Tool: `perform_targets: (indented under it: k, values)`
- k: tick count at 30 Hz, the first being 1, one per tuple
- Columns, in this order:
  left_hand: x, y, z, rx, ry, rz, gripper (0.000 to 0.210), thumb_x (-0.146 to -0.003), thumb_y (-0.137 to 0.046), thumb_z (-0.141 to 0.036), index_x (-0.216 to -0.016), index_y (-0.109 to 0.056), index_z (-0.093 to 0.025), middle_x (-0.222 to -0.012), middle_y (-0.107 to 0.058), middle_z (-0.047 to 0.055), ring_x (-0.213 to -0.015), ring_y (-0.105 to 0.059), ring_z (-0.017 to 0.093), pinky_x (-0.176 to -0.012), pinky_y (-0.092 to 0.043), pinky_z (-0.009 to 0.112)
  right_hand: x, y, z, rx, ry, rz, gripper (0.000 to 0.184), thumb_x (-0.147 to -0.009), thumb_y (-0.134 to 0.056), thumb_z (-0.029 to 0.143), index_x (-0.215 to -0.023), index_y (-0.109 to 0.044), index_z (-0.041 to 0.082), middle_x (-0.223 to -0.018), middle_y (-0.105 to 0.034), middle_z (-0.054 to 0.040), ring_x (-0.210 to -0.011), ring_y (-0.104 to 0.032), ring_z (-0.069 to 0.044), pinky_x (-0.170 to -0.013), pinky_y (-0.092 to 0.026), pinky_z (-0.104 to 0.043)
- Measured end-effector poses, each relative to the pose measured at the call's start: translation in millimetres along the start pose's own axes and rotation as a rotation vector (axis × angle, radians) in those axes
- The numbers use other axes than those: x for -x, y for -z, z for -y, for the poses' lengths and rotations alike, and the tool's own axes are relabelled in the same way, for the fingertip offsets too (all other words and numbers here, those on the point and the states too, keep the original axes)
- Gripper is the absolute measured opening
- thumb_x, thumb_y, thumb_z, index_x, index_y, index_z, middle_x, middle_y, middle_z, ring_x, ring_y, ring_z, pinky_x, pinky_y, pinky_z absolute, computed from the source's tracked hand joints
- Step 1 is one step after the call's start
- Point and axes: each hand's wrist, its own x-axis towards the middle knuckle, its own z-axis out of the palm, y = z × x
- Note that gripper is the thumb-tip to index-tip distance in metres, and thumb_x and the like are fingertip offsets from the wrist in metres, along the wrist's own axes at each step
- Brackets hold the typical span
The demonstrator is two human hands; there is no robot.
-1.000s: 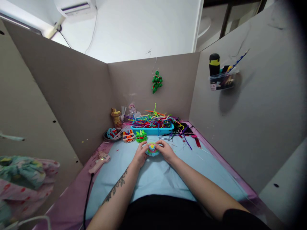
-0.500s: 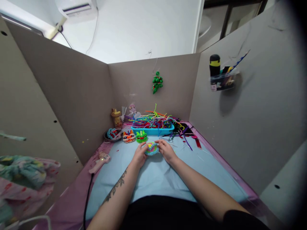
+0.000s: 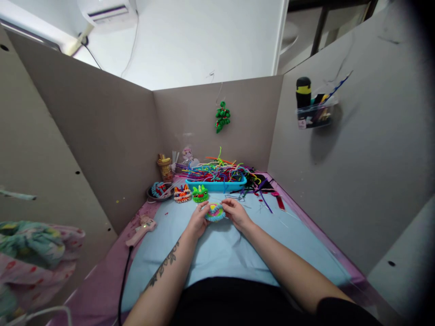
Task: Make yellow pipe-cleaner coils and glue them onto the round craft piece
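Between my hands is a rounded pipe-cleaner piece (image 3: pixel 215 213) with a twisted light-blue edge and yellow, pink and green inside. My left hand (image 3: pixel 200 219) grips its left side, thumb on top and the other fingers partly hidden beneath. On its upper right edge, my right hand (image 3: pixel 235 213) pinches with thumb and fingertips. Just beyond stand two finished-looking pipe-cleaner animal heads, an orange and white one (image 3: pixel 182 194) and a green one (image 3: pixel 200 194). The light-blue cloth (image 3: pixel 217 253) lies under my hands.
A blue tray (image 3: pixel 217 186) heaped with colourful pipe cleaners (image 3: pixel 220 172) stands at the back. Left are a bowl (image 3: pixel 159 197) and a pink corded hot tool (image 3: pixel 142 231). Purple strips and a red piece (image 3: pixel 280 202) lie right. Grey panels surround the table; a green ornament (image 3: pixel 223 117) hangs behind.
My right fingertips have shifted slightly along the upper right edge of the pipe-cleaner piece, which has tilted a little. My left hand keeps its hold.
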Motion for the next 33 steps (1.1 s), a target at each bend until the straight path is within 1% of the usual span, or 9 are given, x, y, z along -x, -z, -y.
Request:
perform_targets:
  k: [2, 4, 6, 8, 11, 13, 16, 25, 33]
  values:
    - [0.0, 0.4, -0.3, 0.004, 0.003, 0.004, 0.047, -0.07, -0.076, -0.03, -0.11, -0.053, -0.017, -0.095, -0.067, 0.007, -0.074, -0.066, 0.018, -0.062, -0.054, 0.029, 0.1, 0.4, -0.8, 0.018, 0.002, 0.023, 0.04, -0.058, -0.077, 0.047, -0.083, -0.06, 0.021, -0.081, -0.063, -0.002, -0.069, -0.059, -0.017, -0.059, -0.045, -0.027]
    - [0.0, 0.5, -0.4, 0.007, 0.003, 0.006, 0.051, -0.069, -0.077, -0.029, -0.111, -0.051, -0.017, -0.096, -0.066, 0.007, -0.075, -0.066, 0.018, -0.063, -0.054, 0.03, 0.7, 0.3, -2.1, 0.041, 0.015, 0.048, 0.042, -0.06, -0.076, 0.048, -0.088, -0.06, 0.022, -0.09, -0.063, -0.0035, -0.074, -0.059, -0.018, -0.06, -0.046, -0.028]
    - [0.6, 0.0, -0.7, 0.011, 0.001, 0.008, 0.055, -0.067, -0.078, -0.028, -0.113, -0.049, -0.018, -0.097, -0.066, 0.007, -0.075, -0.066, 0.018, -0.063, -0.053, 0.03, 2.0, -0.1, -3.7, 0.073, 0.036, 0.075, 0.045, -0.058, -0.077, 0.044, -0.094, -0.06, 0.022, -0.102, -0.061, -0.0049, -0.078, -0.06, -0.018, -0.064, -0.047, -0.029]
    - [1.9, -1.4, -1.5, 0.014, -0.001, 0.017, 0.06, -0.066, -0.079, -0.026, -0.116, -0.047, -0.017, -0.097, -0.066, 0.008, -0.074, -0.066, 0.018, -0.064, -0.053, 0.03, 3.4, -0.7, -5.2, 0.106, 0.055, 0.101, 0.049, -0.057, -0.08, 0.039, -0.098, -0.059, 0.023, -0.11, -0.058, -0.0052, -0.081, -0.059, -0.018, -0.069, -0.047, -0.029]
    - [5.0, -4.1, -3.5, 0.019, -0.009, 0.047, 0.066, -0.063, -0.08, -0.021, -0.119, -0.045, -0.018, -0.099, -0.065, 0.009, -0.077, -0.066, 0.018, -0.067, -0.052, 0.03, 4.7, -1.1, -6.6, 0.135, 0.076, 0.128, 0.05, -0.058, -0.079, 0.033, -0.103, -0.057, 0.023, -0.114, -0.056, -0.0047, -0.084, -0.059, -0.017, -0.077, -0.047, -0.031]
    - [7.0, -5.6, -4.9, 0.019, -0.017, 0.071, 0.072, -0.059, -0.081, -0.015, -0.121, -0.044, -0.018, -0.101, -0.065, 0.009, -0.081, -0.066, 0.019, -0.07, -0.052, 0.03, 4.6, -0.8, -7.1, 0.142, 0.085, 0.135, 0.049, -0.06, -0.078, 0.032, -0.103, -0.056, 0.024, -0.116, -0.055, -0.0047, -0.085, -0.059, -0.017, -0.078, -0.046, -0.031]
    - [8.9, -6.8, -5.9, 0.012, -0.026, 0.092, 0.08, -0.055, -0.082, -0.01, -0.124, -0.043, -0.018, -0.101, -0.064, 0.008, -0.082, -0.066, 0.019, -0.07, -0.051, 0.029, 3.7, 0.1, -7.8, 0.145, 0.089, 0.147, 0.049, -0.06, -0.077, 0.031, -0.104, -0.055, 0.024, -0.117, -0.054, -0.005, -0.086, -0.06, -0.018, -0.078, -0.046, -0.032]
    - [9.5, -7.8, -4.5, -0.011, -0.057, 0.106, 0.088, -0.051, -0.082, -0.009, -0.128, -0.041, -0.017, -0.1, -0.064, 0.008, -0.081, -0.065, 0.018, -0.069, -0.047, 0.026, 4.4, -1.4, -8.7, 0.15, 0.106, 0.176, 0.054, -0.058, -0.079, 0.029, -0.105, -0.054, 0.025, -0.113, -0.056, -0.0039, -0.092, -0.058, -0.02, -0.08, -0.046, -0.033]
    - [7.2, -7.2, -0.8, -0.038, -0.075, 0.093, 0.094, -0.05, -0.08, -0.006, -0.132, -0.036, -0.018, -0.097, -0.064, 0.007, -0.08, -0.066, 0.02, -0.074, -0.047, 0.03, 6.0, -2.9, -7.8, 0.168, 0.101, 0.154, 0.055, -0.055, -0.08, 0.03, -0.104, -0.055, 0.025, -0.11, -0.055, -0.0035, -0.09, -0.057, -0.02, -0.08, -0.045, -0.034]
